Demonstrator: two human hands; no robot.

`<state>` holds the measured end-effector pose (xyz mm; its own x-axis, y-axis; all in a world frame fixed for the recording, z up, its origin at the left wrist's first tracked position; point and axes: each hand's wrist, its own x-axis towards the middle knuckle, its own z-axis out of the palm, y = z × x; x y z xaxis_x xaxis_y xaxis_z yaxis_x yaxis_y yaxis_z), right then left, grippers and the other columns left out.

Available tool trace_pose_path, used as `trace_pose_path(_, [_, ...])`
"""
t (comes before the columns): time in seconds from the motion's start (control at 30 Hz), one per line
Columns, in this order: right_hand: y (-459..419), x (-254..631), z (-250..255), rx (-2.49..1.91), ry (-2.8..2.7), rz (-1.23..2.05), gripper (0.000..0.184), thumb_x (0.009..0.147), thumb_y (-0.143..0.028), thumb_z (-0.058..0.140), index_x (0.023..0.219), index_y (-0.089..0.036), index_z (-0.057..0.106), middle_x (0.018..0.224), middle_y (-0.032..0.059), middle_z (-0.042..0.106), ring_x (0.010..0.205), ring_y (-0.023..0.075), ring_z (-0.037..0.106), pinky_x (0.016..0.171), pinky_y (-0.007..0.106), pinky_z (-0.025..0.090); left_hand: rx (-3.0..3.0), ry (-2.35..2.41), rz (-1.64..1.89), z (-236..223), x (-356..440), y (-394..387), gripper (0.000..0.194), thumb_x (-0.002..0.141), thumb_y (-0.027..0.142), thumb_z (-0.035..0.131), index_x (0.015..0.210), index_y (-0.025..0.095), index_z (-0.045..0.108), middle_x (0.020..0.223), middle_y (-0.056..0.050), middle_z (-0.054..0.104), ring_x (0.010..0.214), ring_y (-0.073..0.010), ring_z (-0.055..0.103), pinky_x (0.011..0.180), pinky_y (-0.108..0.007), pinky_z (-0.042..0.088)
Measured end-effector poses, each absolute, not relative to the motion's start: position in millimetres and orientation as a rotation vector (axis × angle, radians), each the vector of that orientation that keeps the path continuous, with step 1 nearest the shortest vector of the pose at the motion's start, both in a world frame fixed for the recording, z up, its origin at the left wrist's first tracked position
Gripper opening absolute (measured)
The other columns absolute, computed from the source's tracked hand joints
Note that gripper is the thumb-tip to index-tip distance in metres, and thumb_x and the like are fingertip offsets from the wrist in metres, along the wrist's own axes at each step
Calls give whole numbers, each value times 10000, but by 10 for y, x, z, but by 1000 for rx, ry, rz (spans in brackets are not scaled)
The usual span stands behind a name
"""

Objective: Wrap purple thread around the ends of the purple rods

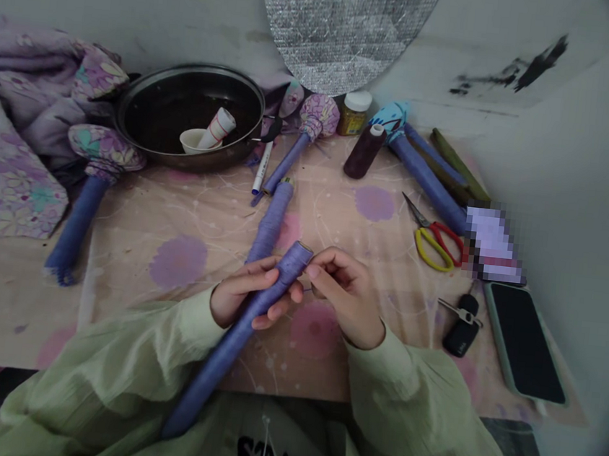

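My left hand [246, 291] is wrapped round a long stick covered in purple cloth [239, 333], which slants from my lap up to the middle of the table. At the stick's upper end, my right hand [346, 290] has thumb and forefinger pinched close beside the cloth. What lies in that pinch is too small to make out; a thin dark line, perhaps thread, shows between the two hands. Just behind them, a second purple-wrapped stick [271, 221] rests on the table, partly hidden by my left hand.
Scissors [434, 234], a key fob [462, 328] and a phone [529, 342] lie to the right. Toward the back are a black pan [132, 112] holding paper cups, a marker [262, 169], a dark thread cone [364, 153] and a jar [354, 113]. Floral fabric [9, 182] is heaped at left.
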<state>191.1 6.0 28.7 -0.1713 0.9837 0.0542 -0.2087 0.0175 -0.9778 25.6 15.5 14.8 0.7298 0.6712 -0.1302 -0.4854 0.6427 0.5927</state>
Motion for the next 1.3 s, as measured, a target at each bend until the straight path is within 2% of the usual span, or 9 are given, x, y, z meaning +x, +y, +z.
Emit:
trace_pose_path(0.23, [54,1921,275,-993,-1224,1348,203,781,-345,640,685,-184,560,539,-52,500,467,62,425,448,213,356,553,309,632,181,260,154,225,817,326,614,908,121,617,711,-40,631,462,-71,496,327,-129,359])
trace_pose_path(0.43, [48,1925,286,-974,-1209,1393,199,787,-343,637,697,-185,555,606,-16,600,504,76,505,460,214,389,500,346,608,126,237,130,269,809,354,612,941,120,624,737,-49,606,563,-105,550,363,-142,401])
trace_pose_path(0.63, [44,1915,312,-929,-1206,1428,184,787,-311,646,707,-177,549,622,-9,632,536,77,553,484,204,411,484,296,548,115,224,125,280,832,378,572,911,113,616,681,-30,536,575,-106,517,377,-144,386])
trace_pose_path(0.73, [42,1912,296,-941,-1201,1429,174,771,-318,668,794,-187,556,594,-29,616,516,74,541,471,199,392,446,241,510,125,217,117,296,855,392,523,928,120,612,609,-9,470,563,-114,496,369,-144,374])
trace_pose_path(0.87, [42,1911,259,-887,-1211,1522,254,787,-317,657,1005,-205,590,570,-64,528,550,89,592,481,203,396,398,180,425,124,189,113,320,880,399,457,939,122,606,551,5,409,512,-117,452,321,-135,324])
trace_pose_path(1.0, [43,1906,232,-786,-1193,1608,220,802,-317,641,982,-193,614,603,-50,543,559,86,604,510,208,448,397,182,363,125,170,125,344,869,413,445,955,120,602,567,-7,435,524,-132,474,309,-144,318])
trace_pose_path(1.13, [37,1901,205,-746,-1209,1615,237,805,-315,643,991,-170,614,602,-45,562,533,81,585,531,223,474,481,273,386,140,174,133,436,807,496,500,896,85,617,570,-6,460,519,-127,496,361,-175,370])
trace_pose_path(1.3, [22,1904,157,-835,-1302,1601,279,809,-348,638,1019,-166,609,611,-34,541,540,95,573,526,236,456,493,379,322,143,187,114,529,775,641,481,768,120,574,506,41,393,397,-69,363,330,-165,310])
